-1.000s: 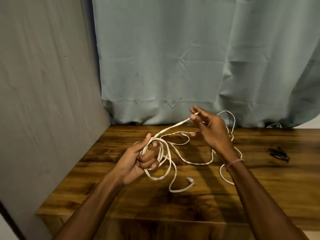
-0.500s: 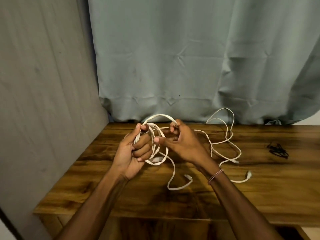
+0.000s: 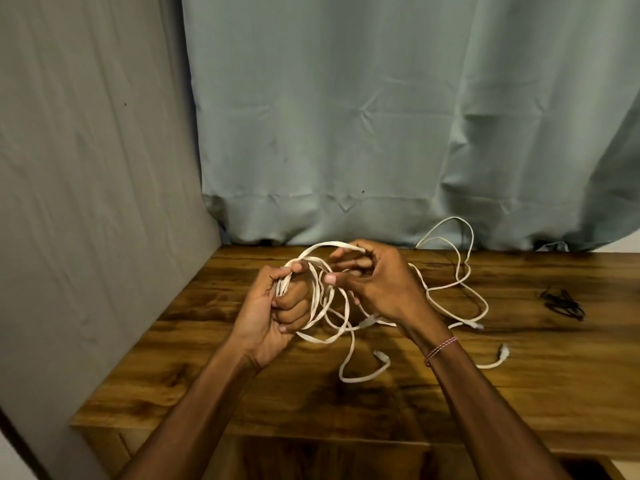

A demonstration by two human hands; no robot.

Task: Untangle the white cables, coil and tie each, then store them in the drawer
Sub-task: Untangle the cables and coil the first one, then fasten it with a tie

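The left grip point(image 3: 277, 306) clenched loops of white cable point(image 3: 322, 341) above the tabletop point(image 3: 519, 403), apparently to keep the coil together; the right grip point(image 3: 375, 284) pinched the next turn, slack trailing right.

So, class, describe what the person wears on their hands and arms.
Both forearms are bare, no sleeves in view. The left hand and right hand are ungloved. A thin braided bracelet, pinkish-red and white, circles the right wrist.
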